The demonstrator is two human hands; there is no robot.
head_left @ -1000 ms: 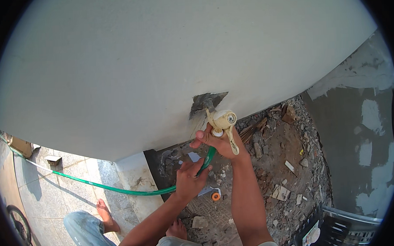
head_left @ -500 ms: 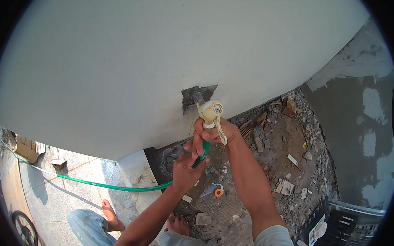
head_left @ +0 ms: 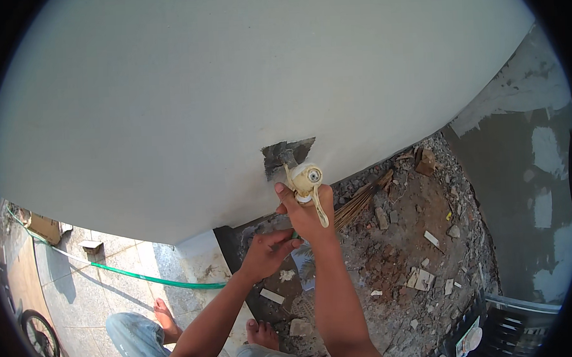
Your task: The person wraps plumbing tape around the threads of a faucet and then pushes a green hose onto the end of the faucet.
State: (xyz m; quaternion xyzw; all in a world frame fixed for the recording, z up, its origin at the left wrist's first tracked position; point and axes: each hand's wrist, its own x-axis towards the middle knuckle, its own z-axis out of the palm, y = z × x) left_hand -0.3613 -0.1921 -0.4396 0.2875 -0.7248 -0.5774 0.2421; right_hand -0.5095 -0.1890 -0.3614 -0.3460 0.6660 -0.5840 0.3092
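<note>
A cream plastic tap with a long lever sticks out from a rough, broken patch in the wall. My right hand wraps around the tap's lower end, just under the white collar of its spout. Below and to the left, my left hand pinches with thumb and fingertips close to the right palm; a bit of dark green shows there. A green garden hose comes in from the left and passes behind my left forearm. Its end between the hands is mostly hidden.
A pale wall fills the upper view. Rubble with broken tile pieces lies on the right, beside a bundle of thin sticks. At lower right stands a black slatted object. A bicycle wheel and carton are at left.
The green hose stretch that showed between my hands is now hidden. My right hand has turned around the spout, and its forearm swung left. The tap sits lower in view.
</note>
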